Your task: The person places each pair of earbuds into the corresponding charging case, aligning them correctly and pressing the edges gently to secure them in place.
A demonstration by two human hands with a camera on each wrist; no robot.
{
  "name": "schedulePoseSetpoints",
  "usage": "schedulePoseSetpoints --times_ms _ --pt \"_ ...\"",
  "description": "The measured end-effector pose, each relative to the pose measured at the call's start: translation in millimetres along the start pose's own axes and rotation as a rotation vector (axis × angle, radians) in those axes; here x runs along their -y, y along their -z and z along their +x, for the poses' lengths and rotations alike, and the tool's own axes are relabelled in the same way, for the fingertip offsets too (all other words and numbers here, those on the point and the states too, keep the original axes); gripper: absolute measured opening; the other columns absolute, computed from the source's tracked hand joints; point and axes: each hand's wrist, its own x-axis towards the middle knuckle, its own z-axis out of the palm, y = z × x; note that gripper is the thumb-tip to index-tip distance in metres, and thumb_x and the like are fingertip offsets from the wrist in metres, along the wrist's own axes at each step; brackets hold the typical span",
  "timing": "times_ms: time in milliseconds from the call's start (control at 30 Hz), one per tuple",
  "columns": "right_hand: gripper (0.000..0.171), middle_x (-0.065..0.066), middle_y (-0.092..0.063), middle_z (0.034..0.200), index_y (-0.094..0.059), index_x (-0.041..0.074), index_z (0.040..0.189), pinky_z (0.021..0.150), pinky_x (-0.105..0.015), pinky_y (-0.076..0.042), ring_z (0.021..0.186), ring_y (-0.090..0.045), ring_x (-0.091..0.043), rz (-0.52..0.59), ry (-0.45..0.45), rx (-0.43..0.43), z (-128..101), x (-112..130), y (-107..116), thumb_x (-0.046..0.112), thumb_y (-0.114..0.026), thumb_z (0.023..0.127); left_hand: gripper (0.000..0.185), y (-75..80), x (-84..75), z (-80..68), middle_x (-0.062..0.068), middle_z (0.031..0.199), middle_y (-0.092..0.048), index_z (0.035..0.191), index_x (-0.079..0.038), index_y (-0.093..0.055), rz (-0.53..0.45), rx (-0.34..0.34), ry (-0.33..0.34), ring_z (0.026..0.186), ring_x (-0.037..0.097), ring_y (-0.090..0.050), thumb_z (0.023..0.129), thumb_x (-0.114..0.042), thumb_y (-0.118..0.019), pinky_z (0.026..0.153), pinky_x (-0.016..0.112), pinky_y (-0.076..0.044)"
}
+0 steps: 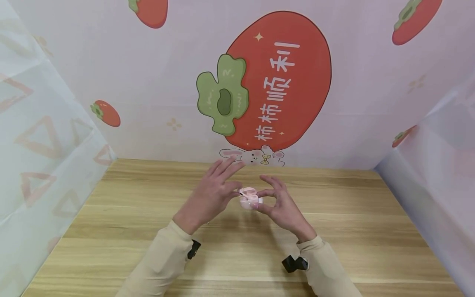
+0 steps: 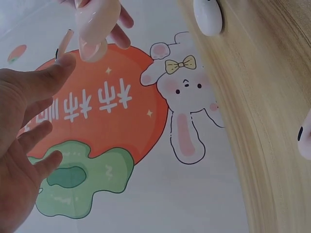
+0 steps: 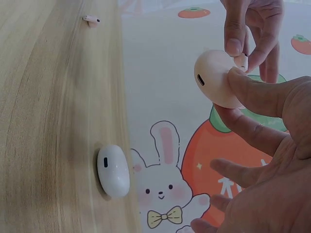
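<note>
A pale pink earbud charging case point(image 1: 247, 203) with its lid raised is held above the table by my right hand point(image 1: 285, 209), thumb and index finger on its sides. Between thumb and fingertip, my left hand point(image 1: 210, 194) pinches a pink earbud point(image 2: 64, 43) by the case's opening, with the other fingers spread. The right wrist view shows the case's rounded outside with a dark port slot, the earbud point(image 3: 241, 61) close beside it. In that view the right hand's other fingers extend loosely below the case.
A white earbud case point(image 3: 114, 172) lies on the wooden table point(image 1: 130, 231) beneath the hands. Another pink earbud point(image 3: 91, 19) lies on the table, mostly hidden by the left wrist in the head view. Printed wall sheeting point(image 1: 167, 74) rises along the table's back edge and sides.
</note>
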Motion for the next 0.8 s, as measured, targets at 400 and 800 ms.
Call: schedulePoseSetpoints --times_ms 400,800 --pt "0.019 -0.007 -0.039 0.157 -0.079 0.004 0.101 0.115 -0.070 -0.017 0.152 -0.013 -0.034 0.002 0.016 0.007 -0.8 2.3 -0.4 0.013 -0.083 0.085 0.020 -4.2 -3.1 3.0 0.012 0.145 -0.056 0.093 -0.015 -0.077 0.044 0.006 -0.039 0.146 0.034 -0.036 0.077 -0.011 -0.089 0.120 0.051 -0.025" --pt "0.021 -0.008 -0.035 0.160 -0.077 0.003 0.104 0.114 -0.073 -0.014 0.152 -0.011 -0.034 0.034 -0.011 0.028 -0.6 0.2 -2.8 0.015 -0.082 0.087 0.021 -6.4 -5.2 4.4 0.013 0.142 -0.057 0.090 -0.020 -0.079 0.059 0.035 -0.062 0.144 0.037 -0.038 0.077 -0.006 -0.088 0.119 0.056 -0.026"
